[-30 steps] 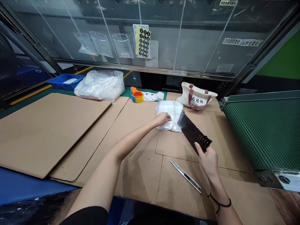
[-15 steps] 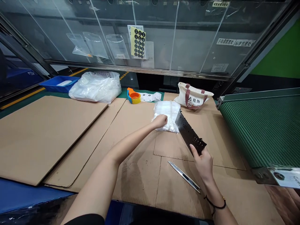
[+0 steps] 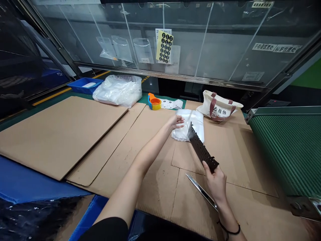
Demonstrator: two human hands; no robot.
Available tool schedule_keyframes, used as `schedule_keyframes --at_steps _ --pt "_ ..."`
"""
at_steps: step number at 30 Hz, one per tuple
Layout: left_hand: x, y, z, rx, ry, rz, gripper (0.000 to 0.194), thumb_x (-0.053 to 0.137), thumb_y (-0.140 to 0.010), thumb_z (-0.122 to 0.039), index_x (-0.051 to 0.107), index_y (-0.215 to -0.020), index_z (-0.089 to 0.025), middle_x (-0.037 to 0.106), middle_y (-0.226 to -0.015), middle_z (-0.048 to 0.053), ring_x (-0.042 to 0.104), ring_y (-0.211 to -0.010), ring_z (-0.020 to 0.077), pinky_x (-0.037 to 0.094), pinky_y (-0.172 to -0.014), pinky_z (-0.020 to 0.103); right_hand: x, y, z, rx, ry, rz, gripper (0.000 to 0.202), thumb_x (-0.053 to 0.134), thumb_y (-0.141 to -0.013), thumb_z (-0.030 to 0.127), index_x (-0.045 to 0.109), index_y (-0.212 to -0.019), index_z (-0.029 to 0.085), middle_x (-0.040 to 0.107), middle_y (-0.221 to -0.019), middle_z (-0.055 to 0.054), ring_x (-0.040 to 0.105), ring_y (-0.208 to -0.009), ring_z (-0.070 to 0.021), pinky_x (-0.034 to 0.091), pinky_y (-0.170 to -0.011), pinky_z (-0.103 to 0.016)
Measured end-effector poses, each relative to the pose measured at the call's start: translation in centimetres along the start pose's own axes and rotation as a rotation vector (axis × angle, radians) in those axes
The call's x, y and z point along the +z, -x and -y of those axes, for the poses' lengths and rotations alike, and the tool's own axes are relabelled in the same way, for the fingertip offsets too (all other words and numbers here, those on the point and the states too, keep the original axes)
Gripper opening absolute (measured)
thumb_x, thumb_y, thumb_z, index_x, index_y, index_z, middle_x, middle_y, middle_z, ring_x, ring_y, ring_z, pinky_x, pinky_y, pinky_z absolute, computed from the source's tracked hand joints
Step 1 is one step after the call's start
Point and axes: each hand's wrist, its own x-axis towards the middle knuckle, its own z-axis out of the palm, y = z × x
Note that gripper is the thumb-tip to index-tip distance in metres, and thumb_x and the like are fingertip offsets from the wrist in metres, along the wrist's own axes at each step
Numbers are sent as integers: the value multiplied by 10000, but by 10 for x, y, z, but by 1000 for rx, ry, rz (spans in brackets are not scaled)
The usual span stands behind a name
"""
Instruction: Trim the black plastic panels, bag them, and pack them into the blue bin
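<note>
My right hand [image 3: 216, 182] grips the near end of a black perforated strip-like panel [image 3: 202, 149], thumb on top. The panel slants away to the upper left, its far end in front of a stack of clear plastic bags [image 3: 197, 125] bound with a band. Over the left part of that stack is my left hand [image 3: 176, 122], its fingers apart and nothing seen in them; whether it touches the plastic I cannot tell. A silver utility knife [image 3: 200, 190] lies on the cardboard, its lower end partly behind my right wrist.
Cardboard sheets [image 3: 150, 157] cover the table, with a thicker one [image 3: 62, 134] at left. Behind stand a blue tray [image 3: 85, 86], a plastic-wrapped bundle [image 3: 117, 89], a tape dispenser [image 3: 154, 102] and a canvas bag [image 3: 220, 107]. A green conveyor belt [image 3: 283, 144] runs along the right.
My left hand has opened from a fist on the bag stack, fingers now spread. The black panel stays in my right hand, slightly lower. The whole view has swung left.
</note>
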Motion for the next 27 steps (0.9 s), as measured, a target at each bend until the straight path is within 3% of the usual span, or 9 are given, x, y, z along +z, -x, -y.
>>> schedule_keyframes --at_steps 4,8,11,14,20,25,27 --pt "6 -4 0 26 -14 -45 307 554 -921 -363 573 -1138 -147 626 -1051 69 628 -843 161 559 -714 337 0 2 0 73 -77 -45 512 617 -744 612 699 -872 123 690 -664 -70 604 -585 -211 459 -551 -291" --pt "17 4 1 119 -121 -62 291 545 -924 -373 578 -1100 -144 624 -991 54 613 -784 143 544 -679 315 -12 10 1 146 -229 -88 519 654 -730 590 705 -954 125 732 -984 -131 672 -932 -278 527 -796 -358" --pt "20 20 0 218 -257 -48 220 550 -919 -339 583 -1004 -139 610 -863 19 578 -693 121 506 -632 284 -20 15 1 410 -668 67 435 807 -639 436 706 -953 152 736 -1007 -106 676 -982 -270 528 -884 -383" --pt "20 41 -6 321 -433 -31 121 573 -885 -278 579 -915 -161 582 -723 -9 563 -669 145 452 -634 282 -14 15 -3 621 -959 182 419 876 -545 339 711 -876 142 747 -894 -111 703 -888 -292 564 -836 -435" --pt "12 71 -8 422 -808 -38 149 496 -886 -199 637 -935 -198 671 -762 92 631 -789 265 416 -709 349 6 11 -9 576 -1037 6 411 843 -590 421 702 -925 229 748 -968 -21 678 -992 -201 552 -887 -312" --pt "7 80 -4 397 -987 -78 378 362 -962 -399 641 -1141 -218 712 -890 149 661 -867 309 434 -714 360 -5 18 -2 585 -992 154 422 878 -575 316 724 -922 133 749 -938 -107 703 -881 -268 570 -830 -409" --pt "10 83 -6 390 -1025 -72 456 281 -977 -435 661 -1122 -229 718 -887 145 669 -860 304 440 -710 353 -8 20 2 571 -983 167 422 882 -569 326 727 -913 138 748 -952 -106 700 -892 -270 561 -844 -418"
